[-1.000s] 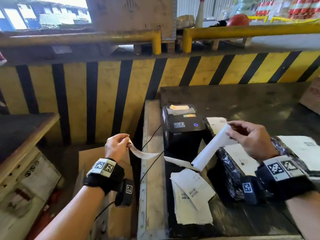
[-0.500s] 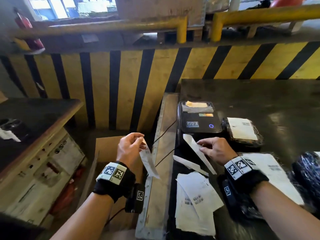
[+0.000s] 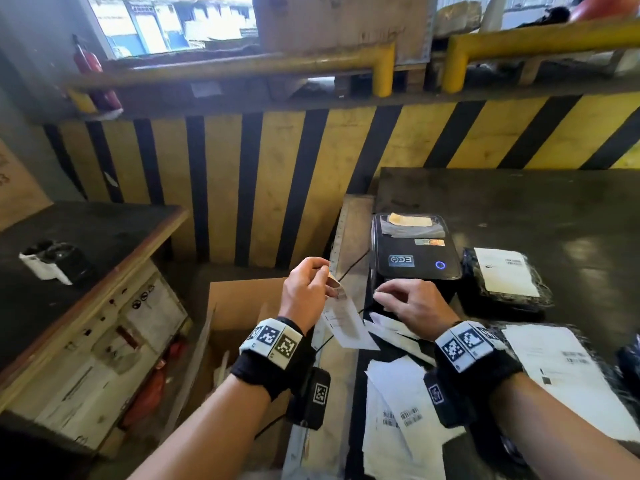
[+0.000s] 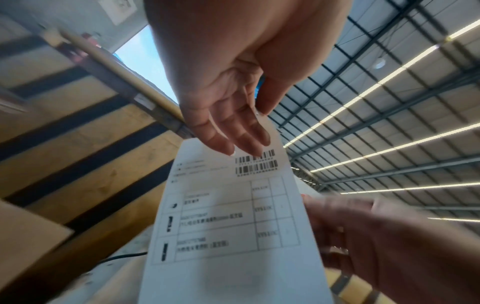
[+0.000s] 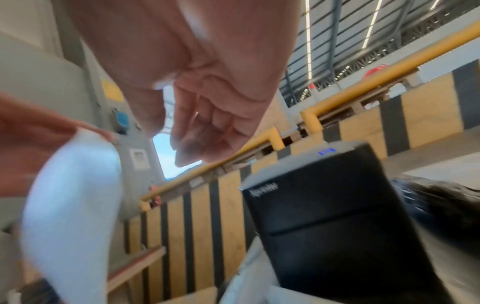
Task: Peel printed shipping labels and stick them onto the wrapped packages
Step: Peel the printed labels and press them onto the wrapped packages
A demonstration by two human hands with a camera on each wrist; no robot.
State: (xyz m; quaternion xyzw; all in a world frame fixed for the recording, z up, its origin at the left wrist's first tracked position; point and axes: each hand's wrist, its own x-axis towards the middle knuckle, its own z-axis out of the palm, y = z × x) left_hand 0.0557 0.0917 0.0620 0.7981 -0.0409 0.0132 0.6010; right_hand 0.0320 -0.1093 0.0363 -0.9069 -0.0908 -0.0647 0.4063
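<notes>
My left hand point(image 3: 327, 284) pinches the top edge of a printed white shipping label point(image 3: 343, 322), which hangs down over the table's left edge. The left wrist view shows the label point(image 4: 228, 216) with barcodes and a table, its top between thumb and fingers of the left hand point(image 4: 255, 127). My right hand point(image 3: 382, 294) hovers just right of the label, in front of the black label printer point(image 3: 415, 258). Its fingers point(image 5: 182, 156) are loosely curled and hold nothing. Two black-wrapped packages point(image 3: 505, 296) point(image 3: 623, 386) lie to the right, each with a white label on top.
Loose white backing sheets point(image 3: 405, 410) lie on the dark table point(image 3: 519, 202) by my right wrist. An open cardboard box point(image 3: 242, 306) stands on the floor under my left hand. A yellow-and-black striped wall point(image 3: 277, 168) is behind. A low bench point(image 3: 86, 244) stands at left.
The label has come apart from the long strip. My left hand has moved right with it. My right hand has let go of the strip and moved left toward the label.
</notes>
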